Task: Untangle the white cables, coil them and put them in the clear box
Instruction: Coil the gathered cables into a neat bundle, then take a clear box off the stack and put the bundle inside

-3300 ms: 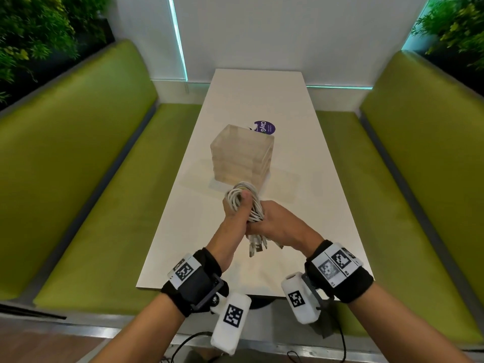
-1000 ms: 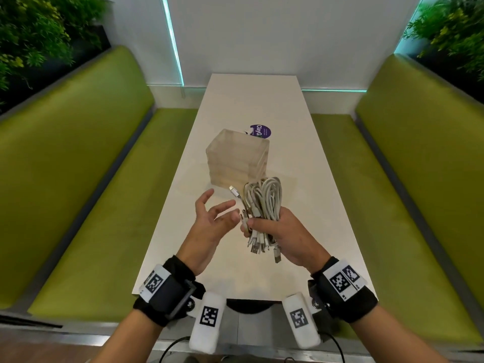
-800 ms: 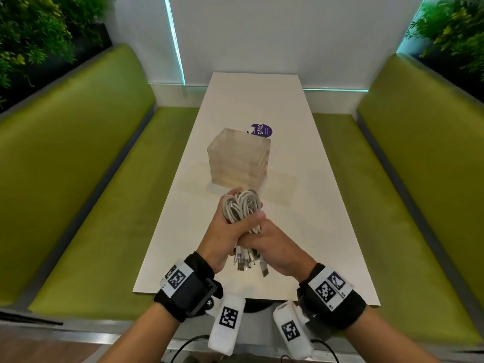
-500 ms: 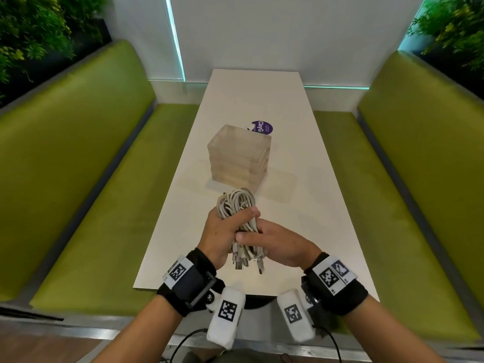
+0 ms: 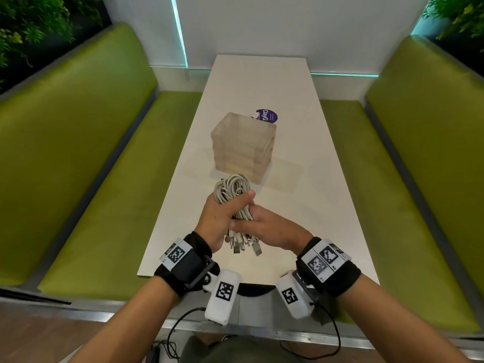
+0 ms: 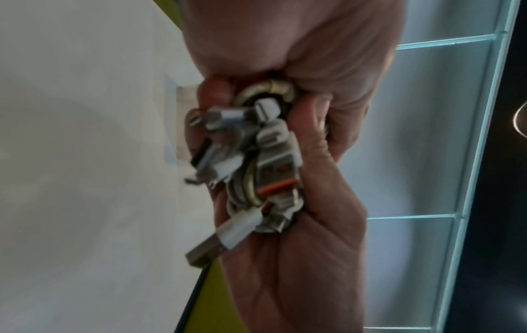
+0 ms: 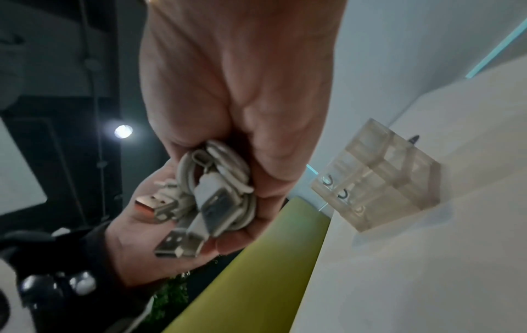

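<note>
Head camera view: a person stands at the near end of a long white table (image 5: 262, 82) set between two green upholstered benches (image 5: 78, 153), with leafy plants (image 5: 31, 22) above the left seat back and a white wall lit by turquoise light strips (image 5: 179, 30) behind. Both hands meet over the near part of the tabletop around a bundle of white cables (image 5: 231, 188). The left hand (image 5: 222, 218) clenches the bundle's middle, fingers wrapped around it and thumb across the top, so the looped end rises above the fist. The right hand (image 5: 269, 229) grips the same bundle just below, fingers curled around it. Metal USB plugs (image 5: 245, 247) dangle from the lower end, above the table.

Just beyond the hands, a clear box (image 5: 243, 145) sits on the table. A round purple sticker (image 5: 267, 116) shows behind its far corner.

Right wrist view shows the box (image 7: 379, 180) from the side, its see-through walls divided by inner partitions. Left wrist view, blurred, shows plugs (image 6: 250, 157) crowded against the palm (image 6: 299, 259).
</note>
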The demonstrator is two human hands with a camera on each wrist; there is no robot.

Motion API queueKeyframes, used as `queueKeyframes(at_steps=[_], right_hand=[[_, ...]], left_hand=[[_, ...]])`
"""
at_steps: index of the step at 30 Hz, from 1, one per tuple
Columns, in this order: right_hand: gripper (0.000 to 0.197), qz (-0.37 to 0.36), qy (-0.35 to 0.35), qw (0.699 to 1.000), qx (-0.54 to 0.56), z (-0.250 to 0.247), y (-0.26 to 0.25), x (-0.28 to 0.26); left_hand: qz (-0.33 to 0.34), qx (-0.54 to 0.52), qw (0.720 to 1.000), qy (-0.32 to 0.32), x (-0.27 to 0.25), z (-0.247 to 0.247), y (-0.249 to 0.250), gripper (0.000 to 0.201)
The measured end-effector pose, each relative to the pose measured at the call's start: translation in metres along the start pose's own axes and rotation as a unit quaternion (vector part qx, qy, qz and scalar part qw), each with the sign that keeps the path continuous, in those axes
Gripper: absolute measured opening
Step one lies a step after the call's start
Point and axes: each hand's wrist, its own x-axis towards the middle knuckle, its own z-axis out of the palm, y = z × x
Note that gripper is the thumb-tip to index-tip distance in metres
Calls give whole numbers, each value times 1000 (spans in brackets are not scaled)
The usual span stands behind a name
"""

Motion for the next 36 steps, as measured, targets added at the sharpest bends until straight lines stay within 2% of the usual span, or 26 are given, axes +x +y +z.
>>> queueKeyframes(at_steps=[3, 6, 8, 9, 10, 11, 13, 14, 15, 18, 21, 23, 27, 30, 33, 34, 36], right_hand=[[30, 31, -29, 991, -128, -7, -2, 13], [40, 76, -69, 957, -272, -25, -10, 33], [49, 147, -103, 935, -304, -44, -16, 49], [56, 183, -95, 919, -335, -55, -20, 57], [61, 200, -56, 906, -368, -68, -23, 66], [61, 187, 16, 901, -392, -81, -24, 75], [54, 122, 182, 888, -404, -105, -22, 96], [55, 102, 235, 876, -408, -115, -18, 106], [57, 106, 260, 863, -419, -124, -13, 116], [56, 166, 262, 840, -446, -140, 8, 131], [42, 115, 309, 820, -468, -143, 25, 125], [41, 81, 325, 820, -463, -146, 32, 115], [51, 75, 317, 867, -377, -165, 33, 79], [46, 117, 349, 847, -383, -174, 25, 52], [26, 90, 327, 849, -405, -158, 18, 35], [32, 90, 301, 858, -406, -146, 17, 31], [60, 139, 221, 876, -405, -122, 16, 23]], left_hand=[[5, 21, 1000, 13, 10, -7, 1, 13], [30, 61, 997, 20, 29, -12, 1, 13], [42, 82, 994, 57, 46, -18, 2, 15], [48, 98, 991, 84, 56, -24, 3, 17], [53, 120, 985, 109, 65, -32, 4, 19], [56, 148, 980, 125, 74, -40, 5, 20], [57, 207, 968, 127, 88, -59, 7, 23], [56, 232, 963, 123, 92, -67, 8, 24], [56, 250, 959, 122, 95, -73, 9, 24], [58, 265, 953, 132, 100, -83, 11, 26], [73, 270, 951, 129, 101, -88, 13, 26], [86, 311, 940, 111, 102, -91, 14, 26], [94, 394, 912, 67, 105, -93, 18, 28], [104, 463, 880, 34, 106, -87, 21, 27], [100, 495, 863, -16, 103, -74, 20, 28], [100, 504, 857, -34, 102, -69, 19, 28], [103, 525, 842, -66, 99, -61, 17, 30]])
